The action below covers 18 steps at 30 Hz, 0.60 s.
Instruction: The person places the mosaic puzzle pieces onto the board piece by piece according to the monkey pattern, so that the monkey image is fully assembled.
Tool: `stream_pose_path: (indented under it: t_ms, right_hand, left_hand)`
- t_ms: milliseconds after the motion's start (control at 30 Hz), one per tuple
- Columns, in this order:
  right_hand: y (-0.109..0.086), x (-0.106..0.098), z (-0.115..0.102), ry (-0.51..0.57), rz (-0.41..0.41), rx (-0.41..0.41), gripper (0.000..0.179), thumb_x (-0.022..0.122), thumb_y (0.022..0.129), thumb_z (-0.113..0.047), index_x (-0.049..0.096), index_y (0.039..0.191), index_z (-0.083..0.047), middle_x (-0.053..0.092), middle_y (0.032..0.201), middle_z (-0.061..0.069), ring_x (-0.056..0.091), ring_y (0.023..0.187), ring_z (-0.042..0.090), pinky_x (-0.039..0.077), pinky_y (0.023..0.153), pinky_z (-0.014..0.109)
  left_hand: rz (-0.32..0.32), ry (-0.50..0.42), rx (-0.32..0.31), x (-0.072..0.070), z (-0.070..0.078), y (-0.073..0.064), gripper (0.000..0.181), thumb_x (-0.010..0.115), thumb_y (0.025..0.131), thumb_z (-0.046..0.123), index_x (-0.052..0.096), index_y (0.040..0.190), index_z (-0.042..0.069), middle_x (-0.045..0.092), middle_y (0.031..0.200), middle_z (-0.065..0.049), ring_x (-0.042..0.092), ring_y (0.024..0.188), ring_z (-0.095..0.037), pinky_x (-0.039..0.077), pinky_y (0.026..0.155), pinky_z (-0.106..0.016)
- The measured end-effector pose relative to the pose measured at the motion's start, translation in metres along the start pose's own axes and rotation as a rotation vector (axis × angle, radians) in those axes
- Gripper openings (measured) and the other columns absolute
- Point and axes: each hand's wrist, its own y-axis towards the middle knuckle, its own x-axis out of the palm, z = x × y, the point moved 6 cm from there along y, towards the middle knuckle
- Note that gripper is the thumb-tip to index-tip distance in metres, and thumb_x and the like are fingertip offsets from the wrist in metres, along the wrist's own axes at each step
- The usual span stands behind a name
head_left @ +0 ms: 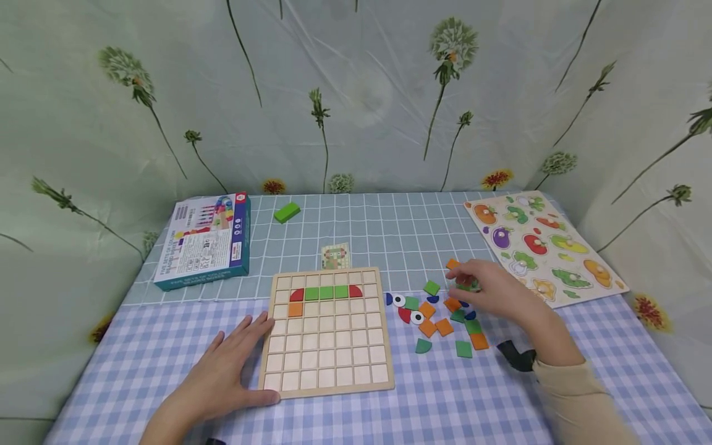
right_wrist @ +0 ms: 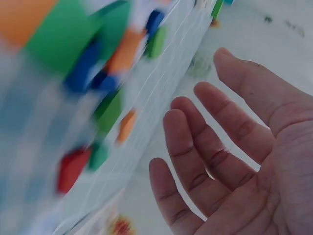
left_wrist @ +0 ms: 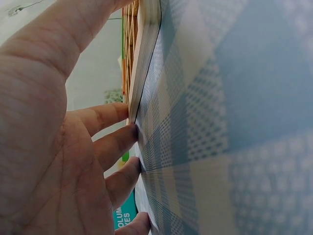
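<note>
A wooden grid board (head_left: 328, 340) lies flat in the middle of the table. One upper row holds red quarter-round pieces (head_left: 355, 291) at both ends with green squares (head_left: 326, 292) between, and an orange square (head_left: 295, 309) sits below the left end. My left hand (head_left: 222, 371) rests spread at the board's left edge, thumb by the near corner. In the left wrist view its fingertips (left_wrist: 128, 131) meet the cloth along the board's side. My right hand (head_left: 489, 287) hovers over loose coloured pieces (head_left: 444, 327), fingers loosely bent; the right wrist view shows nothing in it.
Behind the board lies a small pattern card (head_left: 335, 256). A green block (head_left: 287, 212) sits at the back, near a box (head_left: 206, 241) at left. A vegetable puzzle board (head_left: 545, 247) lies at right, and a black strap (head_left: 517, 356) beside my right wrist.
</note>
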Motion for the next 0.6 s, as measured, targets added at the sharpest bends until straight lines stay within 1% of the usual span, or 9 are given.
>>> stream_pose_path:
  t_ms: [67, 133, 233, 333, 500, 600]
  right_hand:
    - [-0.008, -0.003, 0.014, -0.005, 0.009, 0.055, 0.033, 0.082, 0.097, -0.026, 0.077, 0.124, -0.007, 0.076, 0.107, 0.003, 0.066, 0.096, 0.018, 0.063, 0.088, 0.043]
    - [-0.015, -0.004, 0.024, -0.002, 0.010, 0.087, 0.035, 0.083, 0.096, -0.026, 0.077, 0.124, -0.006, 0.076, 0.107, 0.003, 0.066, 0.096, 0.019, 0.062, 0.087, 0.042]
    - [-0.021, -0.002, 0.028, 0.004, 0.011, 0.095, 0.035, 0.083, 0.095, -0.025, 0.077, 0.124, -0.006, 0.076, 0.105, 0.001, 0.064, 0.093, 0.016, 0.061, 0.084, 0.037]
    - [-0.022, 0.003, 0.017, 0.016, 0.010, 0.039, 0.033, 0.084, 0.094, -0.024, 0.078, 0.122, -0.006, 0.074, 0.102, -0.001, 0.063, 0.090, 0.014, 0.060, 0.081, 0.033]
    - [-0.016, 0.018, -0.019, 0.044, -0.026, -0.086, 0.027, 0.082, 0.096, -0.021, 0.078, 0.119, -0.007, 0.072, 0.098, -0.006, 0.062, 0.087, 0.012, 0.059, 0.079, 0.030]
    - [-0.010, 0.029, -0.035, 0.076, -0.061, -0.110, 0.027, 0.082, 0.096, -0.019, 0.078, 0.120, -0.008, 0.071, 0.098, -0.006, 0.062, 0.089, 0.012, 0.059, 0.079, 0.028]
  left_hand:
    - [-0.001, -0.001, -0.001, 0.000, 0.000, 0.000, 0.126, 0.083, 0.064, 0.086, 0.042, 0.165, 0.021, 0.040, 0.174, -0.006, 0.035, 0.161, -0.043, 0.026, 0.117, -0.084]
    - [-0.004, -0.003, -0.002, -0.001, 0.000, 0.000, 0.126, 0.084, 0.064, 0.085, 0.043, 0.165, 0.021, 0.040, 0.174, -0.006, 0.035, 0.161, -0.043, 0.026, 0.117, -0.085]
    - [-0.008, -0.002, -0.001, -0.001, 0.001, 0.000, 0.126, 0.084, 0.064, 0.085, 0.042, 0.165, 0.020, 0.040, 0.174, -0.007, 0.035, 0.160, -0.043, 0.026, 0.118, -0.084]
    - [-0.018, -0.007, -0.010, -0.001, 0.001, 0.000, 0.127, 0.084, 0.064, 0.085, 0.042, 0.165, 0.020, 0.039, 0.175, -0.006, 0.035, 0.161, -0.044, 0.026, 0.118, -0.084]
    - [-0.021, -0.006, -0.016, -0.001, 0.001, 0.000, 0.128, 0.083, 0.064, 0.086, 0.042, 0.165, 0.021, 0.038, 0.175, -0.006, 0.034, 0.161, -0.044, 0.026, 0.118, -0.084]
    - [-0.013, -0.006, -0.008, -0.001, 0.001, 0.000, 0.127, 0.083, 0.064, 0.086, 0.041, 0.165, 0.021, 0.039, 0.175, -0.006, 0.035, 0.161, -0.043, 0.026, 0.118, -0.084]
